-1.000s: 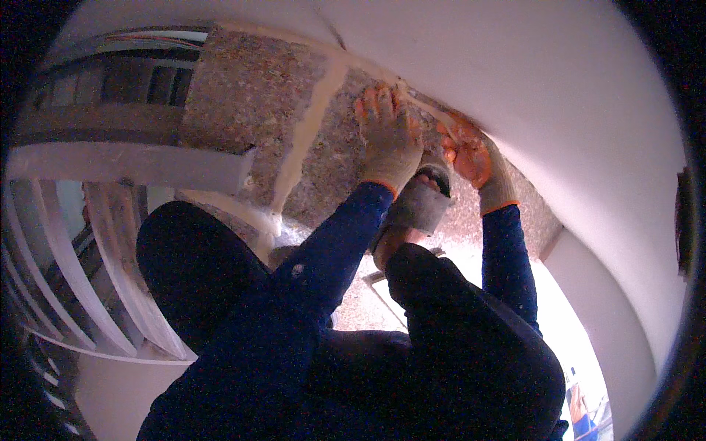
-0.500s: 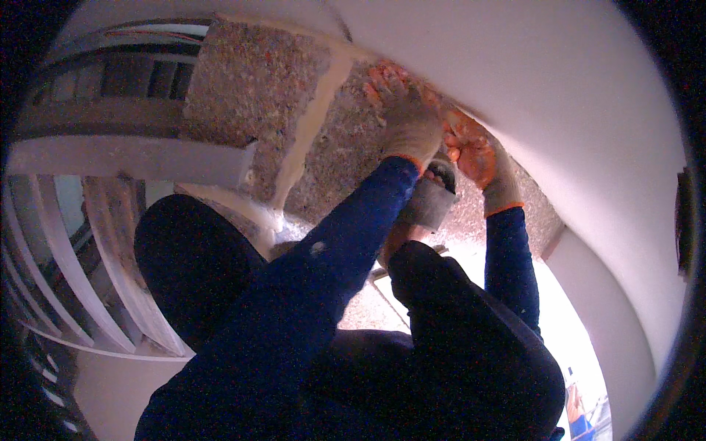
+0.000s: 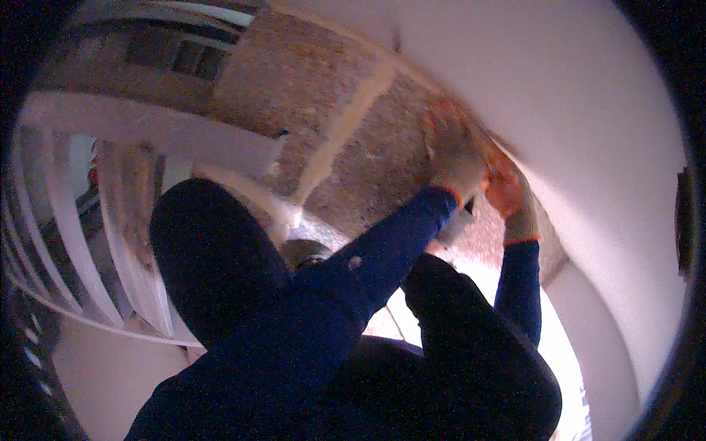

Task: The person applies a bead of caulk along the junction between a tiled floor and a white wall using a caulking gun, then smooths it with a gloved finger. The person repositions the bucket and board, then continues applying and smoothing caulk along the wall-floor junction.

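My left hand (image 3: 456, 151) wears a work glove with a pale knitted back and orange-coated fingers. Its fingers are spread against the speckled stone floor (image 3: 390, 132), close to the foot of the white wall (image 3: 544, 81). Just nearer along that wall edge is my right hand (image 3: 509, 195), gloved alike, with the fingers bent in. Blur and the glove hide whatever its fingers may hold. A shoe (image 3: 456, 229) of mine shows partly below my left wrist.
A tan strip (image 3: 346, 132) crosses the stone between slabs. At left stands a white railing (image 3: 70, 206) with a broad rail end (image 3: 250, 151). My bent knees (image 3: 213, 250) lie between railing and wall. Bright light falls on the near floor at right.
The view has shifted, so floor and railing sit differently. Both hands appear farther right and lower, still at the wall's foot, and more blurred.
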`<control>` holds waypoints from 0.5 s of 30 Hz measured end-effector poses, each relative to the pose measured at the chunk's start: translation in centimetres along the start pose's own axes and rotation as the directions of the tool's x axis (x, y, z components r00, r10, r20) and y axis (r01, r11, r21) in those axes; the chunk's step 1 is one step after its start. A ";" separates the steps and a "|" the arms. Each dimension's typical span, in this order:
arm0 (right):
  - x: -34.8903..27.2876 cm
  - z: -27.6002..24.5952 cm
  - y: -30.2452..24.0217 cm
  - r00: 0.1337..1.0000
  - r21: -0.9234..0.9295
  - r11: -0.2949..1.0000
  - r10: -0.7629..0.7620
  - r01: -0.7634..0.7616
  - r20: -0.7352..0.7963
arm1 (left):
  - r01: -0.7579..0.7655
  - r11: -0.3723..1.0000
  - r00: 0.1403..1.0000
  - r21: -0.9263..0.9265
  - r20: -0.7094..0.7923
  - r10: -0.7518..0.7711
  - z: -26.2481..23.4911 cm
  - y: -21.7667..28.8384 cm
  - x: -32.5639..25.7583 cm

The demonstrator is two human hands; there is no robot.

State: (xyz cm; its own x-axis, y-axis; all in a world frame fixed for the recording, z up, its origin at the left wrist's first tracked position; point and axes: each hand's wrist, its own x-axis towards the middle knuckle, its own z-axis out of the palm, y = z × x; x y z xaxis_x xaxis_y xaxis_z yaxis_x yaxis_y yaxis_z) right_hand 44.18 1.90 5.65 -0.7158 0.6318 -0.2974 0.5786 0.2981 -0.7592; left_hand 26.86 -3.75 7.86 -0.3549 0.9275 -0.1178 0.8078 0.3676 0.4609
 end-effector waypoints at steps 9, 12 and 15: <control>0.2 -0.8 -1.1 0.929 0.900 0.293 0.281 -0.323 0.241 | 0.427 0.891 0.844 0.157 -0.424 -0.329 -6.9 -17.4 7.2; 0.1 -1.1 -2.1 0.910 0.926 0.199 0.336 -0.320 0.242 | 0.423 0.903 0.788 0.077 -0.522 -0.325 -8.9 -25.0 12.6; 0.2 -1.1 -2.6 0.892 0.916 0.224 0.388 -0.334 0.230 | 0.326 0.907 0.925 0.267 -0.286 -0.249 -9.2 -27.7 15.9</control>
State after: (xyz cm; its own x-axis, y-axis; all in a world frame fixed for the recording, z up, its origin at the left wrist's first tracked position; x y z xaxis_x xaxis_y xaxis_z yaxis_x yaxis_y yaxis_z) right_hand 43.00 2.02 8.22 -0.5041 0.5148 -0.6934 0.0108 -0.7991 -0.6011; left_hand -5.45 0.17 1.36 -0.6642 0.7470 0.0280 0.7421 0.6544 0.1450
